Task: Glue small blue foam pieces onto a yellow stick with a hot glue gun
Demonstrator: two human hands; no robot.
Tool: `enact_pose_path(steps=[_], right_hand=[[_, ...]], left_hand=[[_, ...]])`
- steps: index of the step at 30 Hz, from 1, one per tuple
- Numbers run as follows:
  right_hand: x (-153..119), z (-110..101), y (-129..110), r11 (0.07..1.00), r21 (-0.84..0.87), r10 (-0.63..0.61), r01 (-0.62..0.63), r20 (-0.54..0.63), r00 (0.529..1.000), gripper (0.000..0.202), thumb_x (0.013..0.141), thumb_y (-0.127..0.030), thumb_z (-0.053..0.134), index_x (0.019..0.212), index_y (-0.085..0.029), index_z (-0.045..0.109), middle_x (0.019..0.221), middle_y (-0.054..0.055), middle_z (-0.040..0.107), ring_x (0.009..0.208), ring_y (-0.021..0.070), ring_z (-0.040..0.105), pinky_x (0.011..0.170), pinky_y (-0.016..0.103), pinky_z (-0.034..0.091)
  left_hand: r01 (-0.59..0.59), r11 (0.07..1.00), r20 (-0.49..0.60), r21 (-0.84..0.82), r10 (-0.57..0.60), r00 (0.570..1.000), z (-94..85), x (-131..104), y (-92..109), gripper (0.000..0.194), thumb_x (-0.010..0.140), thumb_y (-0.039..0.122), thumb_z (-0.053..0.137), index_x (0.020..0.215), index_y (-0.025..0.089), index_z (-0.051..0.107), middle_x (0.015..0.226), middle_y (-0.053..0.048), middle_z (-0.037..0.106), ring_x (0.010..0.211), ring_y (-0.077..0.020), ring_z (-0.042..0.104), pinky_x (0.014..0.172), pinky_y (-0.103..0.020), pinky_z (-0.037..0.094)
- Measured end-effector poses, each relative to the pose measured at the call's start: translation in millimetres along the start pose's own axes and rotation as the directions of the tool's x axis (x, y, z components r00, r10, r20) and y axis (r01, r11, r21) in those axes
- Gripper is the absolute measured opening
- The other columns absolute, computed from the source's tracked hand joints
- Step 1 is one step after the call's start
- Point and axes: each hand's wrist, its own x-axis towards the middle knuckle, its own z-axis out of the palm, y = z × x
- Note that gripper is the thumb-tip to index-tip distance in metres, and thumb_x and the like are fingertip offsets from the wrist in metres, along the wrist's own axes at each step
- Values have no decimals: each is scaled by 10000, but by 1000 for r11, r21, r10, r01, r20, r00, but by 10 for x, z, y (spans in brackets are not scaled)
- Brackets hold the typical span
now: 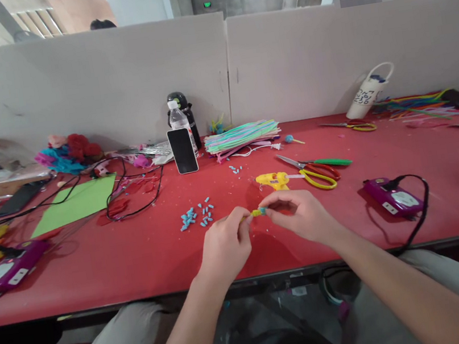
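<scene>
Between my two hands, just above the red table, is a small yellow piece (256,213). My left hand (228,241) pinches its left end. The fingers of my right hand (300,213) are closed on a small light-blue piece (263,210) at its right end, touching the yellow one. Short light-blue pieces (189,218) lie in a loose pile left of my hands, and a few more (235,169) lie farther back. Behind my right hand rests a yellow glue gun (274,180), with scissors with yellow handles (319,178) beside it.
On the red table (139,260) a phone (183,151) leans on bottles, beside bundled pastel stems (244,136). Purple boxes with cables stand at right (393,197) and left (13,266). Green paper (77,204) lies at left. A white partition (112,80) runs behind.
</scene>
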Motion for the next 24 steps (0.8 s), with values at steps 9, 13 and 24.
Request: enact_pose_path(steps=[9,13,24], right_hand=[[5,-62,-36,992,108,73,-71,-11,997,191,897,-297,597,996,-192,722,958,68,759,893,209,710,792,337,562],[3,-42,-16,993,94,76,-76,2,997,188,887,-314,623,991,-188,717,958,70,757,875,208,713,780,334,564],[11,3,20,996,63,56,-58,30,998,145,868,-298,657,956,-200,716,941,53,755,854,183,705,786,296,568]], left_hand=[[-32,999,-50,-22,31,998,-19,23,-34,143,953,225,496,935,210,637,850,-14,711,701,-144,612,632,-246,393],[-63,997,-70,-36,60,996,-17,24,-43,133,951,212,513,935,211,645,897,-5,719,764,-145,626,668,-246,414],[-86,995,-82,-52,82,993,-18,41,-37,135,951,194,519,940,209,652,903,-11,722,780,-149,635,682,-253,434]])
